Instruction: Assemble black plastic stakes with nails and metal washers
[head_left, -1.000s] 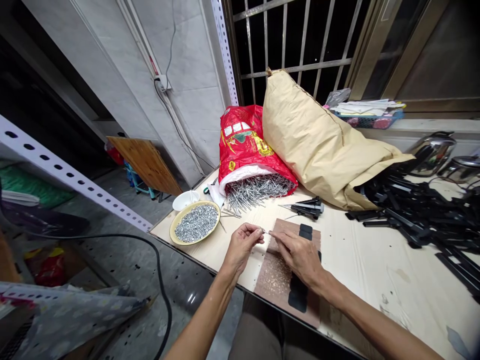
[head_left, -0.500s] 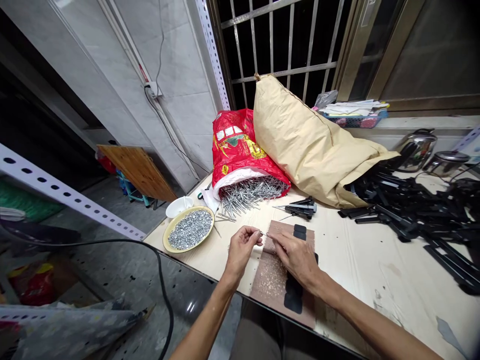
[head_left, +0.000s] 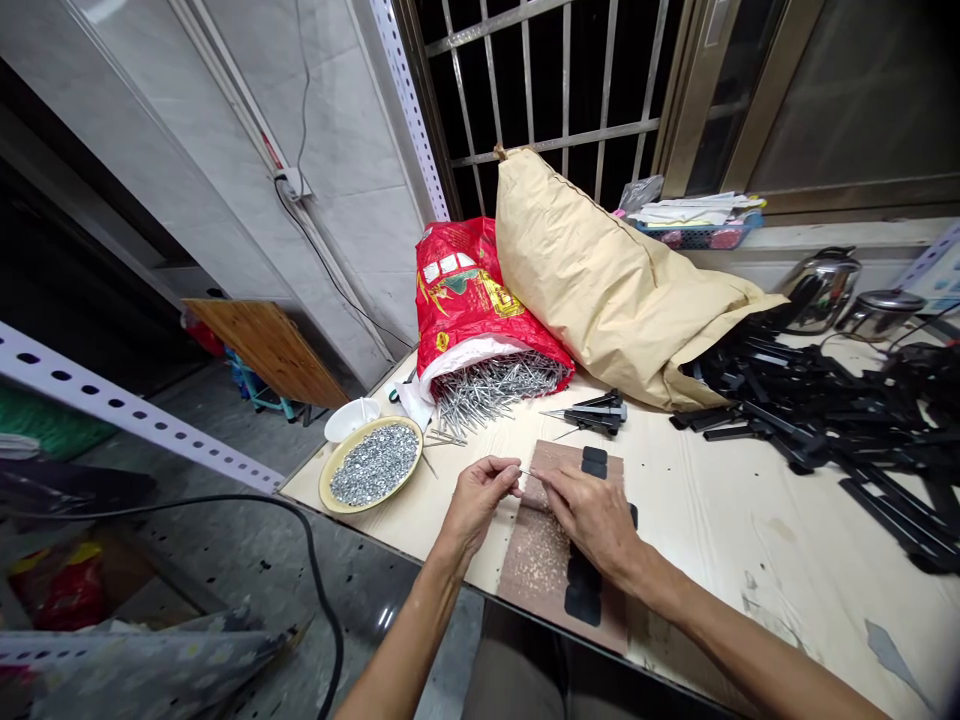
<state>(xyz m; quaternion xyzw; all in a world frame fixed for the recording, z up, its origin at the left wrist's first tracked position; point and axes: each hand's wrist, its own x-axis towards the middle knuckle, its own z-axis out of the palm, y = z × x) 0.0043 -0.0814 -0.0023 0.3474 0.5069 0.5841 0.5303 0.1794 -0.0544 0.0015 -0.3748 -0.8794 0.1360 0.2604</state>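
Observation:
My left hand and my right hand meet over a brown board at the table's near edge. Both pinch the ends of a thin metal nail held between their fingertips. A black plastic strip lies on the board, partly under my right hand. Left of my hands, a yellow dish holds small silvery metal pieces. Behind it, a red bag lies on its side and spills long nails onto the table.
A tan paper sack leans behind the red bag. Assembled black clips lie beyond the board, and a heap of black plastic parts fills the right. A small white bowl, metal kettles and a black cable are nearby.
My hands stay pinched on the nail over the board. The view has shifted slightly, so everything sits a little further left and lower in the picture.

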